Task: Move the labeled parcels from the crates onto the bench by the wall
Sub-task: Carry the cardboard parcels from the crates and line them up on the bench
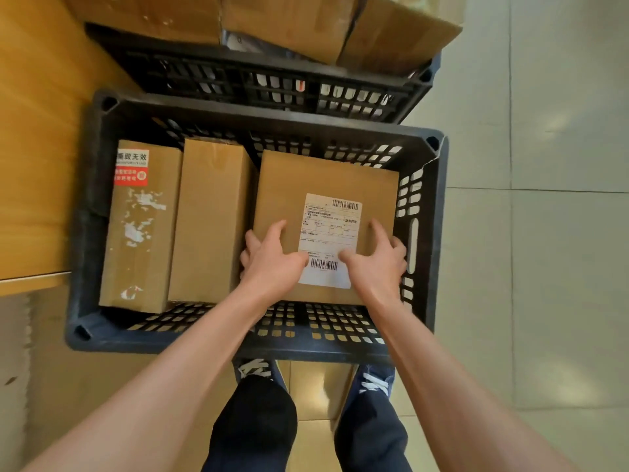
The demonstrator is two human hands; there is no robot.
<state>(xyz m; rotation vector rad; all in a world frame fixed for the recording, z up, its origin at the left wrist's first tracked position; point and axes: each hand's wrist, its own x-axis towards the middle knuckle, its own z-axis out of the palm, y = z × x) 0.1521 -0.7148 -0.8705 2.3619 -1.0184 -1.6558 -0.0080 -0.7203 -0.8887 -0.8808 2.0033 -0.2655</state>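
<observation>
A black plastic crate [425, 233] stands on the floor in front of me with three cardboard parcels inside. The right one is a square parcel [316, 178] with a white shipping label on top. My left hand [272, 264] grips its near left edge and my right hand [377, 264] grips its near right edge, thumbs on top beside the label. A narrow plain parcel [211, 219] lies in the middle. At the crate's left lies a parcel with a red and white sticker [143, 233].
A second black crate [272, 83] sits behind the first, with large cardboard boxes [306, 22] stacked on it. A yellow wooden surface [37, 148] runs along the left. Pale tiled floor [544, 233] lies to the right. My feet stand just before the near crate.
</observation>
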